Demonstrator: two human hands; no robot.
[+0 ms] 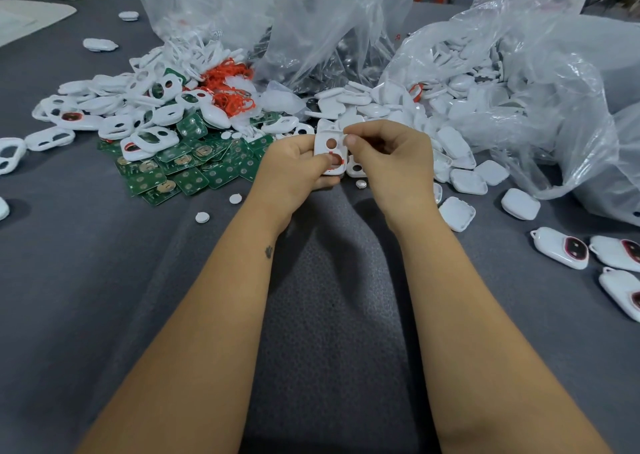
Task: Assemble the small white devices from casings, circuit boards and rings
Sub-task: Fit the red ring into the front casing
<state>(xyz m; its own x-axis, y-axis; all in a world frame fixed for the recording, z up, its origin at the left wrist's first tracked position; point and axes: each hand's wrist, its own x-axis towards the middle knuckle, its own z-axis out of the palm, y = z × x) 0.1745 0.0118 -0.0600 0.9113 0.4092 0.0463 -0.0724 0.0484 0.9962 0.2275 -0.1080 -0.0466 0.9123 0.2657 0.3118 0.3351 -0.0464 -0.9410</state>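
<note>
Worktop [104, 298]: covered in dark grey cloth, carrying all parts listed below.
Plastic bags [346, 21]: large, clear, crumpled, along the far side and right; the right one spills white parts onto the cloth.
Casing backs [460, 180]: heap of solid white shells, far right of centre, partly inside the right bag.
Casing fronts [138, 114]: heap of white shells with two openings each, far left.
Circuit boards [180, 169]: green pile, left of the hands, just nearer than the casing fronts.
Rings [228, 86]: tangle of orange-red pieces, far centre, behind the casing fronts.
Assembled devices [561, 247]: three white units with dark red-rimmed windows, near right edge.
Left hand [294, 169]: fingers curled round the lower part of the held casing [330, 150], thumb pressing on its lower opening.
Right hand [391, 152]: fingers curled, thumb and fingertips pinching the casing's upper right edge.
Held casing: white front with two openings, upright between both hands, centre, above the cloth; an orange-red ring shows at its lower opening.
Round white buttons [202, 217]: several loose on the cloth near the left forearm.
</note>
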